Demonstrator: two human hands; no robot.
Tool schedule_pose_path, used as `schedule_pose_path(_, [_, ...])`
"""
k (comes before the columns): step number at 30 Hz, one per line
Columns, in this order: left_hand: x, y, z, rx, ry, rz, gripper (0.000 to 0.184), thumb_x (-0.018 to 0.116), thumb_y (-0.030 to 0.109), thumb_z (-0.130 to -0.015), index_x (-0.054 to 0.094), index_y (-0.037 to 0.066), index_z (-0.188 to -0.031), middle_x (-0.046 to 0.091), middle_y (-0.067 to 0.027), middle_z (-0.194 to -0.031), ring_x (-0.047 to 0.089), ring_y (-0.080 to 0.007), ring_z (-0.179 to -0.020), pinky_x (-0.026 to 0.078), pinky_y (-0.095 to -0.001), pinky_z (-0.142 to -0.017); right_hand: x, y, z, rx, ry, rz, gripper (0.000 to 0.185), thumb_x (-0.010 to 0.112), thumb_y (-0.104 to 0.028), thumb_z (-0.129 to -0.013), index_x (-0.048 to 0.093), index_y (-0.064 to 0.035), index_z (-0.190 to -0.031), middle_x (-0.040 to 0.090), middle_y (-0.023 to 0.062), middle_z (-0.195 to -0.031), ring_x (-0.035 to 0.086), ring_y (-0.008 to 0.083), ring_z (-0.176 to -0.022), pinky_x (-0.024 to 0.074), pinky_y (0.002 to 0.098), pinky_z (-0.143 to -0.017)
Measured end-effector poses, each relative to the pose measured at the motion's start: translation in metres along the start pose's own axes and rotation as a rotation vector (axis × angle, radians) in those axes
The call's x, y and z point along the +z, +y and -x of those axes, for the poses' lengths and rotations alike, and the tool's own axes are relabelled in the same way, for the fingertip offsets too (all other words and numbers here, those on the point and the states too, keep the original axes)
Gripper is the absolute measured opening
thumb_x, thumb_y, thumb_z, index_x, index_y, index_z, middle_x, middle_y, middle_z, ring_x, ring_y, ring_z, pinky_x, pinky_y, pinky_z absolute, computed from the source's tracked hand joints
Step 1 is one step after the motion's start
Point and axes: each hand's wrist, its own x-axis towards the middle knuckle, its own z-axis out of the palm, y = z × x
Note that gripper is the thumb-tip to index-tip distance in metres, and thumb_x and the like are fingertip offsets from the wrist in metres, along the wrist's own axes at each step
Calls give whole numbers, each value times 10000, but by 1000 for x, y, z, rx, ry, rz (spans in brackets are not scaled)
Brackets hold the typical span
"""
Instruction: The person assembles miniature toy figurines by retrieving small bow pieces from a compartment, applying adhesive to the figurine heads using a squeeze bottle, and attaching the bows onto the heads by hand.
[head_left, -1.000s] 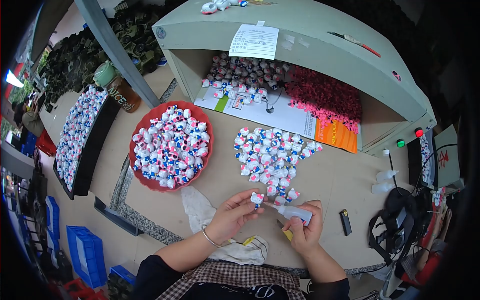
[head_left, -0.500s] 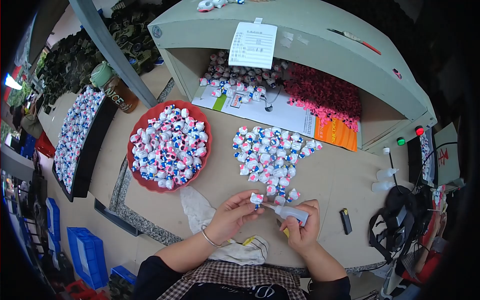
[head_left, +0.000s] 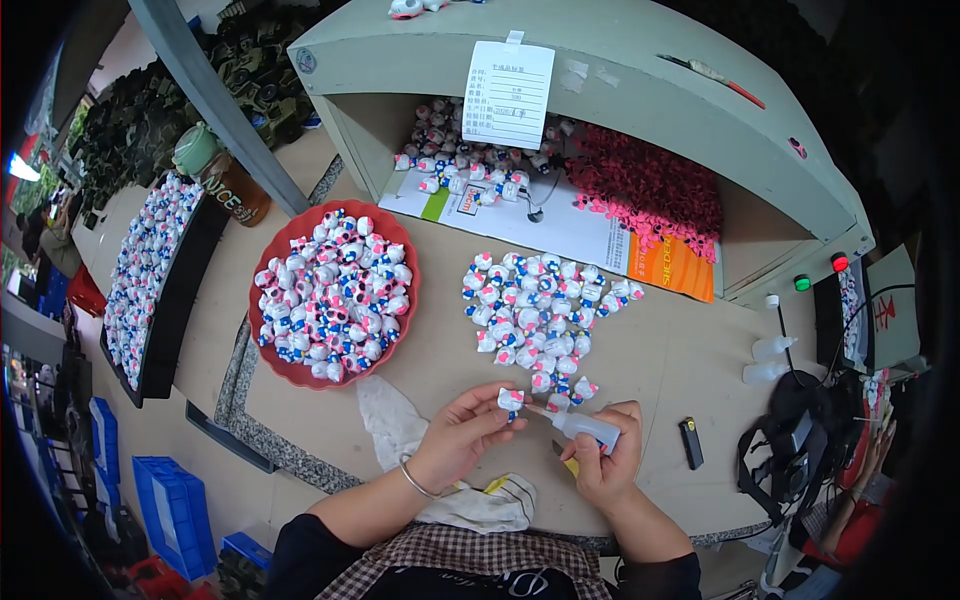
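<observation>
My left hand pinches a small white cat figurine with pink and blue parts. Wrapped in the fingers of my right hand is a translucent squeeze bottle, its thin nozzle pointing left at the figurine. Whether the tip touches it I cannot tell. A yellow-tipped thing also shows under my right fingers, its kind unclear. Just beyond my hands lies a spread of similar figurines. A red scalloped bowl full of them stands to the left.
White cloths lie by my left forearm. A small black and yellow object rests at right, near white bottles. Behind, a grey-green shelf box covers figurines and a pink heap. A black tray of figurines stands far left.
The figurine in my left hand has turned slightly and shifted a little left. The bottle stays close to it in my right hand. The camera view has shifted slightly.
</observation>
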Motion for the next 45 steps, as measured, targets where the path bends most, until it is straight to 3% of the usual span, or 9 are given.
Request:
schedule_pose_path(10, [-1, -3, 1, 56, 36, -42, 330, 505, 1, -824, 485, 68, -1147, 537, -144, -1117, 583, -161, -905, 499, -215, -725, -5, 0, 2, 25, -47, 52, 183, 460, -74, -840, 364, 44, -942, 331, 113, -891, 499, 121, -592, 497, 208, -419])
schedule_pose_path(15, [0, -2, 2, 61, 49, -109, 319, 505, 9, -830, 489, 72, -1142, 543, -129, -1114, 582, -162, -907, 487, -228, -728, 1, -5, 2, 105, 35, -137, 197, 529, -37, -807, 407, 30, -947, 411, 136, -858, 502, 131, -602, 438, 218, -454])
schedule_pose_path(21, [4, -1, 3, 70, 68, -171, 321, 516, 14, -827, 490, 69, -1142, 557, -97, -1089, 587, -167, -897, 485, -235, -721, 6, -9, -2, 129, 91, -302, 174, 488, -42, -832, 388, 47, -943, 365, 134, -888, 533, 125, -544, 463, 203, -426])
schedule_pose_path(24, [5, -1, 4, 79, 71, -201, 325, 520, 12, -824, 491, 67, -1143, 566, -82, -1059, 590, -169, -889, 486, -236, -718, 5, -10, -2, 151, 39, -264, 210, 468, -125, -856, 364, 35, -945, 333, 102, -901, 483, 127, -699, 512, 228, -443])
schedule_pose_path(27, [5, -1, 5, 78, 57, -223, 337, 521, 12, -824, 481, 63, -1154, 569, -72, -1020, 588, -165, -885, 483, -237, -721, 7, -9, -2, 97, 79, -226, 173, 492, -52, -833, 393, 41, -940, 369, 130, -882, 528, 126, -549, 458, 206, -428])
schedule_pose_path(30, [5, -1, 5, 81, 50, -242, 347, 522, 13, -825, 471, 58, -1165, 567, -71, -994, 584, -157, -882, 480, -238, -723, 8, -4, -1, 69, 68, -179, 185, 504, -58, -829, 396, 37, -946, 372, 131, -885, 525, 124, -544, 450, 203, -427])
schedule_pose_path(45, [2, -6, 4, 182, 67, -367, 362, 536, -9, -812, 461, 25, -1164, 569, -92, -1001, 577, -140, -888, 478, -234, -730, 5, -7, 2, 62, 5, 1, 244, 588, -55, -768, 440, 0, -953, 473, 121, -797, 467, 178, -692, 410, 260, -542])
